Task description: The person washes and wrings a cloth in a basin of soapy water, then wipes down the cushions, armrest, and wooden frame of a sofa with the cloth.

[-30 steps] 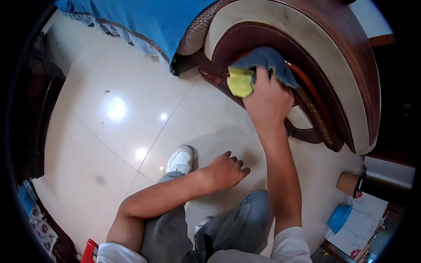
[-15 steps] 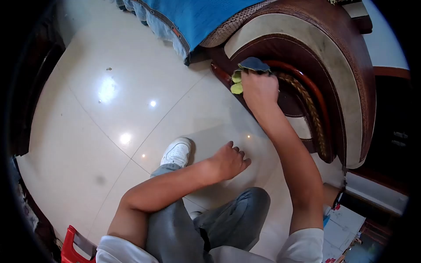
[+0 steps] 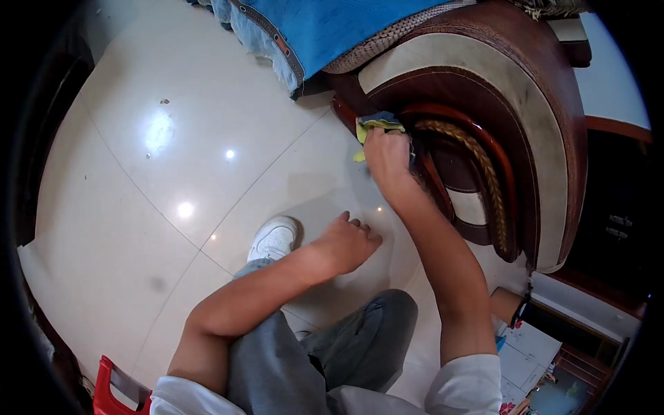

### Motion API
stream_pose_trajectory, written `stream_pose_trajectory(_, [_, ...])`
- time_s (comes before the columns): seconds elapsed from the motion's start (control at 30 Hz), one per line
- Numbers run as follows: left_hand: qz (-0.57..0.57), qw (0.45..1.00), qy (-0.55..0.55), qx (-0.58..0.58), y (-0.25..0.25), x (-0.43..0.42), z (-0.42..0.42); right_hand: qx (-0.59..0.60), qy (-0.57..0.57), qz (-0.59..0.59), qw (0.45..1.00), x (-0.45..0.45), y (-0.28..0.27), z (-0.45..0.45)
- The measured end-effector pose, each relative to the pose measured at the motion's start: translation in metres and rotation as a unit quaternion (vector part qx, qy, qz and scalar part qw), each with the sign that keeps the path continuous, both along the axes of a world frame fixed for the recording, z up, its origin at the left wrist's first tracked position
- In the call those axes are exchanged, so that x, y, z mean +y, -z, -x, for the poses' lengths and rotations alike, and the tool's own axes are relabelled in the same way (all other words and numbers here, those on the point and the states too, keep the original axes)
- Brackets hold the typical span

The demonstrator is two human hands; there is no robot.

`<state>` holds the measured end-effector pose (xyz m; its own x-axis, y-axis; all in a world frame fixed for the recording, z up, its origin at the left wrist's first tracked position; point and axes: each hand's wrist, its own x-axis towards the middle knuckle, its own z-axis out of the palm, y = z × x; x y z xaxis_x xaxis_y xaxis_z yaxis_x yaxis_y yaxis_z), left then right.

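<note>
My right hand (image 3: 389,153) is closed around a cloth (image 3: 384,119), yellow on one side and dark blue-grey on the other. It holds the cloth against the lower front edge of a brown and cream sofa armrest (image 3: 546,159), beside its glossy reddish wood trim (image 3: 484,123). The hand covers part of the cloth. Over the floor, in front of my body, hangs my left hand (image 3: 349,243), fingers curled in, with nothing visible in it. Inside the wood trim runs a golden braided band (image 3: 492,169).
A blue cover (image 3: 353,28) drapes over the sofa seat at the top. Pale glossy tiles (image 3: 131,187) make up the floor, with my white shoe (image 3: 274,238) on them. A red plastic stool (image 3: 104,391) stands at lower left, and a white flowered cabinet (image 3: 529,353) at lower right.
My right hand has moved down and to the left with the cloth, from the inner armrest panel to its front lower edge. The left hand stays curled, nearly in place. The view has shifted slightly.
</note>
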<state>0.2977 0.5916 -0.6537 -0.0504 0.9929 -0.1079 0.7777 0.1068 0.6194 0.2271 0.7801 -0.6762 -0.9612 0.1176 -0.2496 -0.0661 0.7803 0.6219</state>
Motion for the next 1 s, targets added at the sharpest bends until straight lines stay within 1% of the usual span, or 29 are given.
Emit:
stream_pose_trajectory(0.1, [0.027,1.0,-0.005,0.008,0.001,-0.005,0.013,-0.008,0.025,-0.03,0.999,-0.004,0.004,-0.002])
stream_pose_trajectory(0.2, [0.042,0.999,-0.013,0.013,0.0,-0.007,0.02,0.035,0.022,0.009,0.999,-0.004,0.008,-0.004])
stream_pose_trajectory(0.3, [0.036,0.999,-0.022,0.016,0.002,-0.007,0.024,0.103,0.04,0.092,0.99,-0.004,0.008,-0.006])
stream_pose_trajectory(0.4, [0.023,0.999,-0.028,0.007,0.004,-0.007,0.027,0.092,0.056,0.195,0.975,0.0,-0.001,-0.008])
stream_pose_trajectory(0.5, [0.03,0.999,-0.027,0.001,0.01,-0.005,0.025,0.02,0.089,0.258,0.962,0.006,0.011,0.001])
stream_pose_trajectory(0.6, [0.047,0.999,-0.016,0.006,0.012,-0.003,0.027,0.01,0.148,0.231,0.962,-0.005,0.065,0.008])
stream_pose_trajectory(0.67, [0.046,0.999,-0.016,-0.005,0.01,-0.005,0.029,0.056,0.222,0.267,0.936,-0.019,0.083,0.015])
stream_pose_trajectory(0.73, [0.056,0.998,-0.007,0.004,0.014,-0.004,0.031,0.121,0.282,0.32,0.896,-0.036,0.074,0.017])
stream_pose_trajectory(0.83, [0.06,0.998,0.004,0.018,0.017,-0.005,0.035,0.202,0.32,0.416,0.827,-0.041,0.069,0.02])
stream_pose_trajectory(0.93, [0.066,0.997,0.004,0.036,0.014,-0.011,0.033,0.276,0.239,0.441,0.82,-0.038,0.095,0.005])
stream_pose_trajectory(0.97, [0.071,0.996,0.002,0.044,0.015,-0.016,0.032,0.327,0.172,0.441,0.818,-0.032,0.108,-0.003])
stream_pose_trajectory(1.0, [0.084,0.996,0.001,0.04,0.019,-0.02,0.028,0.295,0.176,0.47,0.813,-0.025,0.104,-0.004])
